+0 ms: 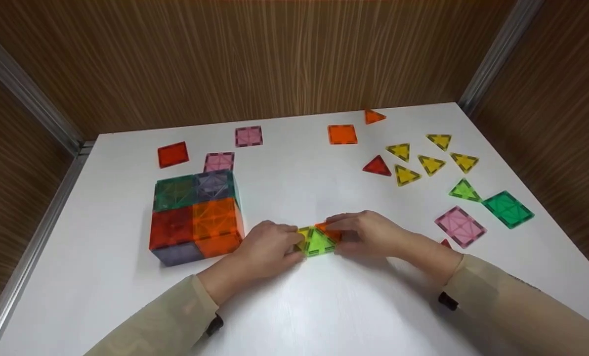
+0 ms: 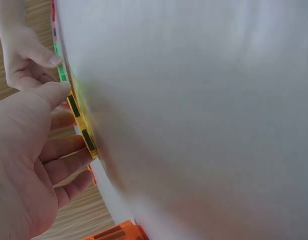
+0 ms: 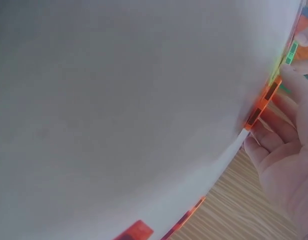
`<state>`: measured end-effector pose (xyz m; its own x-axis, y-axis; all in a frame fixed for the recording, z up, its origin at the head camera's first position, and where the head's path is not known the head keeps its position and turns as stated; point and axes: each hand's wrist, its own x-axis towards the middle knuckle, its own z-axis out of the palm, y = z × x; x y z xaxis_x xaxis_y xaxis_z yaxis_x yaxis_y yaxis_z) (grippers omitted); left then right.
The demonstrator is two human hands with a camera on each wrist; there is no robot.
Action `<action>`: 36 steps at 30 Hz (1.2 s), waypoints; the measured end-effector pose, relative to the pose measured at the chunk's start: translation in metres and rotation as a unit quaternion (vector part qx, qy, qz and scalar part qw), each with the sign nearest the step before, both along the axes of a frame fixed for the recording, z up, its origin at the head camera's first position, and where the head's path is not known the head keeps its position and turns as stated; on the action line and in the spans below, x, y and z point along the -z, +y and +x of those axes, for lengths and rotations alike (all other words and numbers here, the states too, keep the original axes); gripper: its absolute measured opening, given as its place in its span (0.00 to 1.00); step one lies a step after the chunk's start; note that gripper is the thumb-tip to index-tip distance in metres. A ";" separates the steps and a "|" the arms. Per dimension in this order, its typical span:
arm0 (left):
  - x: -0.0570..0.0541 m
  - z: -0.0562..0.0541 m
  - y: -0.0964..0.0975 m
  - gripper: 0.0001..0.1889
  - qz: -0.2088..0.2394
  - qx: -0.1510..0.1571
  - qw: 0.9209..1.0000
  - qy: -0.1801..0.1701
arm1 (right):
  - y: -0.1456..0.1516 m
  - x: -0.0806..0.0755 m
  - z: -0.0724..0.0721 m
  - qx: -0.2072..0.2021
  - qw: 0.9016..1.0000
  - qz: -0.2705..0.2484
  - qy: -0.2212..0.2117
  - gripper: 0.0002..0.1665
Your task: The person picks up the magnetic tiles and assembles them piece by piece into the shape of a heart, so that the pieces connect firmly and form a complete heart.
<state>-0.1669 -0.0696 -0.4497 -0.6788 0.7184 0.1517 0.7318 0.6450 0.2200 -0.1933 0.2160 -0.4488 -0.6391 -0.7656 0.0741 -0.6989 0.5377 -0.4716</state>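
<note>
In the head view, my left hand (image 1: 270, 251) grips a yellow triangle magnetic tile (image 1: 302, 238) at its left side. My right hand (image 1: 373, 235) holds an orange triangle tile (image 1: 331, 232), fingers over its far side and thumb near the front. Between these two lies a light green triangle tile (image 1: 319, 243), pointing away from me, so the three form a low row close over the table. Each wrist view shows the edge of one outer tile against the fingers: yellow (image 2: 80, 120) on the left, orange (image 3: 264, 103) on the right.
Left of my hands stands a block (image 1: 195, 217) built from coloured square tiles. Several yellow triangles (image 1: 430, 164) lie at the right, with a green square (image 1: 508, 209) and a pink square (image 1: 460, 226) nearer. A red square (image 1: 173, 155) and an orange square (image 1: 342, 134) lie farther back.
</note>
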 end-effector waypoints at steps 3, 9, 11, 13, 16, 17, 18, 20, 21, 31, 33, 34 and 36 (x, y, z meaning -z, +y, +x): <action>-0.001 -0.001 -0.003 0.07 0.021 -0.001 0.999 -0.026 | 0.001 -0.001 -0.001 0.005 1.000 0.002 -0.014 0.26; -0.009 -0.003 -0.006 0.15 0.058 -0.043 0.993 -0.095 | 0.001 -0.002 -0.005 0.027 0.999 -0.012 -0.044 0.24; -0.011 -0.005 -0.006 0.18 0.063 -0.062 0.991 -0.105 | 0.000 -0.003 -0.007 0.035 0.998 -0.019 -0.044 0.23; -0.013 -0.008 -0.005 0.18 0.066 -0.070 0.990 -0.100 | -0.002 -0.003 -0.010 0.040 0.998 -0.027 -0.038 0.22; -0.016 -0.014 -0.001 0.17 0.068 -0.084 0.990 -0.093 | -0.005 -0.002 -0.015 0.052 0.997 -0.045 -0.022 0.19; -0.017 -0.016 0.001 0.16 0.066 -0.091 0.989 -0.092 | -0.006 -0.001 -0.017 0.058 0.997 -0.053 -0.017 0.18; -0.018 -0.019 0.002 0.16 0.061 -0.098 0.989 -0.091 | -0.008 -0.001 -0.019 0.064 0.996 -0.062 -0.013 0.17; -0.022 -0.026 0.006 0.14 0.042 -0.110 0.989 -0.088 | -0.010 -0.001 -0.022 0.076 0.994 -0.080 -0.013 0.16; -0.024 -0.029 0.007 0.13 0.028 -0.116 0.989 -0.082 | -0.011 -0.002 -0.024 0.082 0.993 -0.086 -0.016 0.16; -0.047 -0.063 0.019 0.11 -0.065 -0.151 0.981 -0.100 | -0.021 -0.006 -0.046 0.139 0.984 -0.104 -0.045 0.13; -0.051 -0.070 0.017 0.13 -0.041 -0.155 0.979 -0.129 | -0.024 -0.006 -0.052 0.149 0.982 -0.109 -0.052 0.13; -0.053 -0.074 0.016 0.13 -0.029 -0.154 0.978 -0.139 | -0.026 -0.006 -0.055 0.155 0.980 -0.109 -0.059 0.13; -0.056 -0.081 0.013 0.14 -0.007 -0.151 0.976 -0.159 | -0.029 -0.006 -0.062 0.163 0.978 -0.111 -0.067 0.13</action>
<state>-0.2480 -0.0569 -0.3932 -0.8709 0.4791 -0.1094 0.4045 0.8253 0.3942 -0.2553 0.1870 -0.4425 -0.8616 -0.4944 0.1149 -0.4318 0.5949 -0.6780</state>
